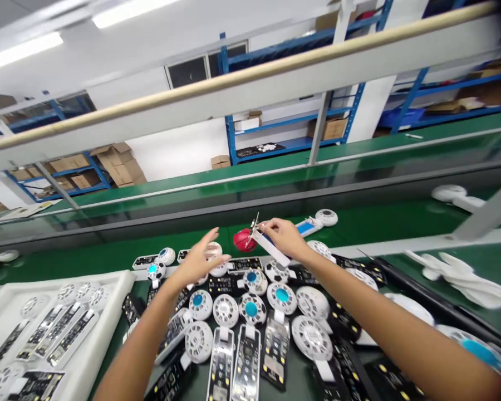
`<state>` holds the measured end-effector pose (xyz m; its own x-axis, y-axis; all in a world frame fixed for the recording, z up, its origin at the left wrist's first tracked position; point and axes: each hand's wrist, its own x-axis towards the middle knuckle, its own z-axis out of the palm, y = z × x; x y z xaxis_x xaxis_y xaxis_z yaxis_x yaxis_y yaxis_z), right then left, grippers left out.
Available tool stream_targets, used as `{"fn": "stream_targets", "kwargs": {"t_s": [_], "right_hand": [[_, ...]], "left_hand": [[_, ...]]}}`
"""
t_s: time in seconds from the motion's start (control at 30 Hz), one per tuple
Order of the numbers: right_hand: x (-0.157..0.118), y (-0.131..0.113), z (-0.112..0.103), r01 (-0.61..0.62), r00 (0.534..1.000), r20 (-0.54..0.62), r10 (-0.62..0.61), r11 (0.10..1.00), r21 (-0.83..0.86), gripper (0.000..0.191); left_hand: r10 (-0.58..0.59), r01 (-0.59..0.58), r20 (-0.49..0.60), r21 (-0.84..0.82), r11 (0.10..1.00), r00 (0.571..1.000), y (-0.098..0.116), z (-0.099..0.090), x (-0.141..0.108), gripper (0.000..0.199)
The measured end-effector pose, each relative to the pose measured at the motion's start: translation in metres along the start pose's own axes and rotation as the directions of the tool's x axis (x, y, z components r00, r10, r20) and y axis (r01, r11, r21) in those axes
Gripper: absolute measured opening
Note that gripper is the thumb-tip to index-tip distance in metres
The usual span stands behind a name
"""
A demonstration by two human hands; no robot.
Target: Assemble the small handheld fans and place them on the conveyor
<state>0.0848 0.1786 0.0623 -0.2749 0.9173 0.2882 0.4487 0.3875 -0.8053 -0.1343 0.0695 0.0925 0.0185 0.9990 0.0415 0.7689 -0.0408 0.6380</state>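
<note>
My right hand (286, 236) is closed around a small device with a white handle (271, 248) and a rounded red head (245, 240). A thin metal-like part sticks up where the red head meets the handle. Left of it, my left hand (200, 259) is raised with its fingers apart and holds nothing. Beneath both hands lie several round-headed white devices (225, 310), their handles showing circuit boards (246, 362). Some heads have blue centres (281, 295). Just beyond my right hand is another white device (326, 217) with a blue panel on its handle.
A white foam tray (117, 295) at left holds more such devices. At right lie a long black tool (426, 295), probably an electric screwdriver, and white gloves (463, 275). A green conveyor belt (379, 214) runs beyond the bench, with a metal rail and blue shelves (292, 146) behind.
</note>
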Motion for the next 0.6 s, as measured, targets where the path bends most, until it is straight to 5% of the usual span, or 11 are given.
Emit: {"fn": "stream_targets", "kwargs": {"t_s": [0.17, 0.37, 0.47, 0.6], "right_hand": [[0.065, 0.040, 0.020, -0.079, 0.995, -0.076, 0.067, 0.982, -0.173, 0.020], [0.059, 0.014, 0.075, -0.027, 0.999, -0.033, 0.016, 0.938, -0.345, 0.037], [0.055, -0.020, 0.128, 0.082, 0.983, 0.183, -0.017, 0.931, -0.355, 0.041], [0.066, -0.051, 0.196, 0.101, 0.824, 0.556, 0.114, 0.934, -0.342, 0.031]], "left_hand": [[-0.291, 0.305, -0.091, 0.348, 0.887, 0.952, -0.107, -0.087, 0.025, 0.036], [-0.492, 0.433, -0.068, 0.591, 0.681, 0.868, -0.197, -0.110, 0.009, 0.026], [-0.508, 0.427, -0.076, 0.654, 0.625, 0.858, -0.219, -0.117, 0.013, 0.021], [-0.444, 0.448, -0.190, 0.664, 0.598, 0.875, -0.211, -0.130, 0.013, 0.026]]}}
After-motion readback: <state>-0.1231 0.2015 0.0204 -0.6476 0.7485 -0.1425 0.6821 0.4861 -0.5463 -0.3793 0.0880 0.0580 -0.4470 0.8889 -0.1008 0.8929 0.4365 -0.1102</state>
